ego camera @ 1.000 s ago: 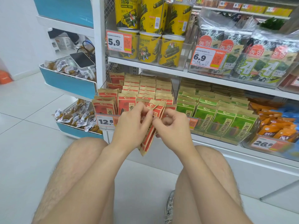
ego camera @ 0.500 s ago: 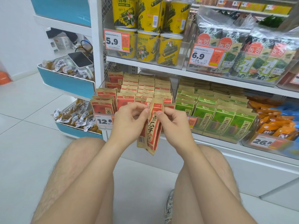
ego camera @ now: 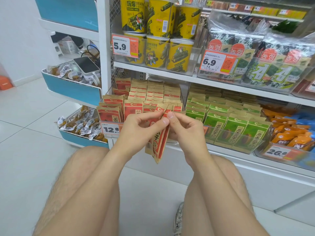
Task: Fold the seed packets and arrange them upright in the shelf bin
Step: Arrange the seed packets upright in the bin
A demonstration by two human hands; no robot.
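A red and tan seed packet [ego camera: 159, 143] hangs upright between my hands, just in front of the shelf bin. My left hand [ego camera: 139, 128] pinches its top edge with thumb and forefinger. My right hand [ego camera: 185, 128] pinches the same top edge from the right, fingertips nearly meeting the left thumb. The packet's sides are creased inward lengthwise. Behind it, the clear shelf bin [ego camera: 110, 122] holds rows of matching red packets [ego camera: 133, 108] standing upright.
A neighbouring bin of green packets [ego camera: 230, 126] sits to the right, with orange snack packs [ego camera: 289, 135] beyond. Yellow tubs [ego camera: 156, 50] and seaweed bags [ego camera: 272, 65] fill the shelf above. Blue trays [ego camera: 71, 89] with wrapped snacks stand left. My knees frame the white floor below.
The packet has turned from tilted left to hanging nearly straight down, and its sides have closed together. Both hands have drawn closer at its top edge.
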